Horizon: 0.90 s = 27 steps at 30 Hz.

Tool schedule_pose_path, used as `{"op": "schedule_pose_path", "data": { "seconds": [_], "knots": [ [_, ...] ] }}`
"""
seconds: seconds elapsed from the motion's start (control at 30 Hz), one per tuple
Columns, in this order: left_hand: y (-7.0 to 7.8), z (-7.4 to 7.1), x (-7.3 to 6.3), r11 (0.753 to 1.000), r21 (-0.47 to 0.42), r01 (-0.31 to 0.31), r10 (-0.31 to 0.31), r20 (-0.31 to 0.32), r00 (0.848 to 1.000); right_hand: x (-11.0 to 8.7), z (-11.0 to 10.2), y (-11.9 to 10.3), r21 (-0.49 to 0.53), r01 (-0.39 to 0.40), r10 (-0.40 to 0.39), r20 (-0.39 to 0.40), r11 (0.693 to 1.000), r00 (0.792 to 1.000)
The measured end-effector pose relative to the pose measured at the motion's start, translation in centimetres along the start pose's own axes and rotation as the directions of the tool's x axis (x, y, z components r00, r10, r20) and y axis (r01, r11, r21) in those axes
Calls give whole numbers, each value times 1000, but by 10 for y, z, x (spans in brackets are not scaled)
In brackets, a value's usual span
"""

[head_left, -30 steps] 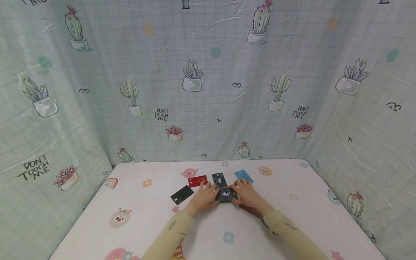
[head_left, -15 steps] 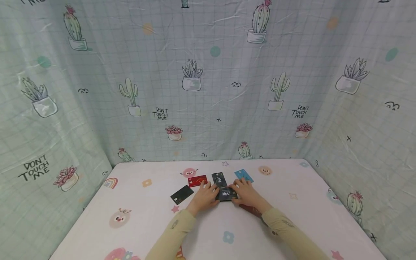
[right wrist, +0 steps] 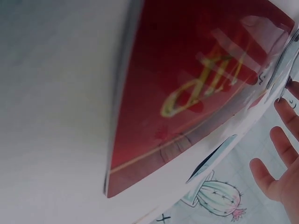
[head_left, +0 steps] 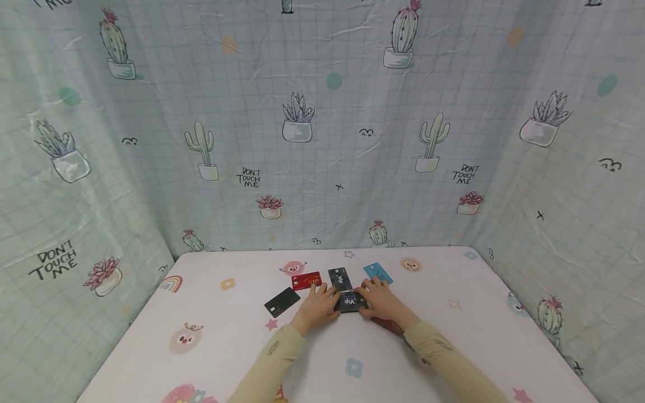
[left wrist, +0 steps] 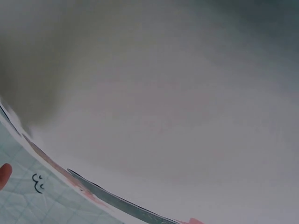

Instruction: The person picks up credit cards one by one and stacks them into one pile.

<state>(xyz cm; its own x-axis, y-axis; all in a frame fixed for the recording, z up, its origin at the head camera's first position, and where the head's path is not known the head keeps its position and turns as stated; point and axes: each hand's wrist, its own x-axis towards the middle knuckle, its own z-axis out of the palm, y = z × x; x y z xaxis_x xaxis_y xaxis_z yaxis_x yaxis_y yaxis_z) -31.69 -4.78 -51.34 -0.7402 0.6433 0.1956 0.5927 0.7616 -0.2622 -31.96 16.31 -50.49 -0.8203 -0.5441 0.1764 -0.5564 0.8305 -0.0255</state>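
Observation:
In the head view, a dark "Vip" card (head_left: 350,302) lies between both hands, its lettering upside down; it looks somewhat thick, and I cannot tell whether several cards are stacked. My left hand (head_left: 316,308) grips its left end with thumb and fingers. At the opposite end, my right hand (head_left: 385,303) grips it the same way. Just beyond, another dark "Vip" card (head_left: 340,279) lies flat. A red card (right wrist: 187,93) with gold lettering is close up in the right wrist view, under my right wrist. The left wrist view shows only a fingertip (left wrist: 4,175) of the left hand.
A black card (head_left: 282,302) and a red VIP card (head_left: 306,280) lie left of the hands. A blue card (head_left: 378,272) lies beyond the right fingers. The white patterned table (head_left: 242,330) ends at a cactus-print curtain (head_left: 332,168).
Both hands keep their place on the dark card. The left forearm has shifted slightly right; the cards lie as before.

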Motion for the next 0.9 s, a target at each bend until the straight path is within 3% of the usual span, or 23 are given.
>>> {"op": "schedule_pose_path", "data": {
  "seconds": [0.2, 0.5, 0.9],
  "knots": [
    [0, 1, -1, 1000, -5, -1, 1, -7, 1000, 0, 2, 0, 0, 13, -13, -5, 1000, 1000],
    [2, -3, -2, 1000, -9, 12, -12, 41, 999, 2, 6, 2, -4, 15, -15, -6, 1000, 1000],
    [1, 0, 0, 1000, -13, 12, -12, 39, 999, 1, 5, 0, -7, 14, -14, 9, 1000, 1000]
  ]
}}
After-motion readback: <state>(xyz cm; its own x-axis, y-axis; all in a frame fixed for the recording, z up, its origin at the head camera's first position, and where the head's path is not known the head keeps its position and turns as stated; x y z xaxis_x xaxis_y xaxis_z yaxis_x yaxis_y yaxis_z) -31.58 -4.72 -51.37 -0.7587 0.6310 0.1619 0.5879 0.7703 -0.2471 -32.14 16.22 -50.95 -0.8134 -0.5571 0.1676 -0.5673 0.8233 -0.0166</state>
